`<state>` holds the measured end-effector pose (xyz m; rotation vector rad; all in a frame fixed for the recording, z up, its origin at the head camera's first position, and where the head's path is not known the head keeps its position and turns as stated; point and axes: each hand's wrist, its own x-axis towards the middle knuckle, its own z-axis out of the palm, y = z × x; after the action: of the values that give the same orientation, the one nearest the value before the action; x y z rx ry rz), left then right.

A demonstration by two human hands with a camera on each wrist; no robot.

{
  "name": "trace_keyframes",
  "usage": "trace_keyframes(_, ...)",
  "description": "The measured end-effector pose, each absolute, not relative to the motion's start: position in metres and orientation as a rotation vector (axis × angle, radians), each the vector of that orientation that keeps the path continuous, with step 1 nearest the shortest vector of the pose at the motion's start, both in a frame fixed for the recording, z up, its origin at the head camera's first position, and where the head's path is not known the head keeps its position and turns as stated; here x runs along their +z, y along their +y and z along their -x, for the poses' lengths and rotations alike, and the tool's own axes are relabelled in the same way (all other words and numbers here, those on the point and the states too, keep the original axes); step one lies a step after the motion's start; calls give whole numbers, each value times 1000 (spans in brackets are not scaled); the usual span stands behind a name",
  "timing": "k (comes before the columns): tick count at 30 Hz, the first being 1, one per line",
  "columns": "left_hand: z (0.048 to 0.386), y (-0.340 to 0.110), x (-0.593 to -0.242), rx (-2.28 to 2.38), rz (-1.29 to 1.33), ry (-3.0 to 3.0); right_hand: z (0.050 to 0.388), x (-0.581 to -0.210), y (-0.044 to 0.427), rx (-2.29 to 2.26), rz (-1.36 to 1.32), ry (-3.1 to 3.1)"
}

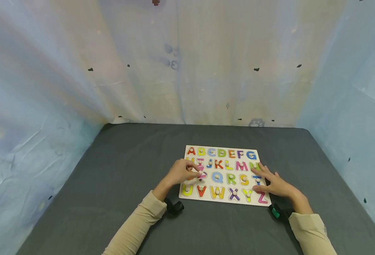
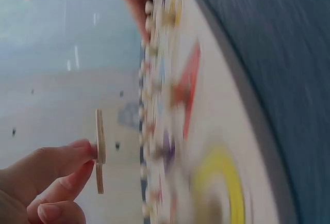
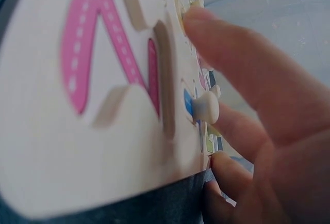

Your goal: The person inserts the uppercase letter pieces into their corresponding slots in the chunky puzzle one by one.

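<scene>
A white wooden alphabet puzzle board [image 1: 207, 196] lies flat on the table. Above its left part, my left hand [image 1: 181, 171] pinches a pink letter piece [image 1: 202, 175] between thumb and fingers. The left wrist view shows that letter piece [image 2: 100, 149] edge-on, held off the board, so its shape cannot be read. My right hand [image 1: 276, 184] has its fingers spread over the board's right edge, near the green N [image 1: 254, 165] and the blue T [image 1: 257, 180]. Beside it, the pink Z recess [image 3: 85, 53] holds no knobbed piece.
Knobbed letter pieces, such as the red V [image 1: 201, 191] and yellow U [image 1: 187, 190], sit in rows on the board. A dark grey cloth [image 1: 126, 170] covers the table. Pale patterned curtains [image 1: 206, 71] hang behind and at both sides.
</scene>
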<state>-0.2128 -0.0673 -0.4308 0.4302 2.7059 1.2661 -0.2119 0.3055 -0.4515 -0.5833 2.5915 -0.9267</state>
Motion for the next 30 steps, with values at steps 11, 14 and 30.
trace_keyframes(11, 200, -9, -431, 1192, -688, 2610, 209, -453, 309, -925, 534, 2594)
trace_keyframes(14, 197, 5, -434, 1195, -705, 2584, 210, -453, 309, -926, 547, 2592)
trace_keyframes(30, 193, 60, -447, 1107, -806, 2573, 213, -451, 308, -920, 579, 2568)
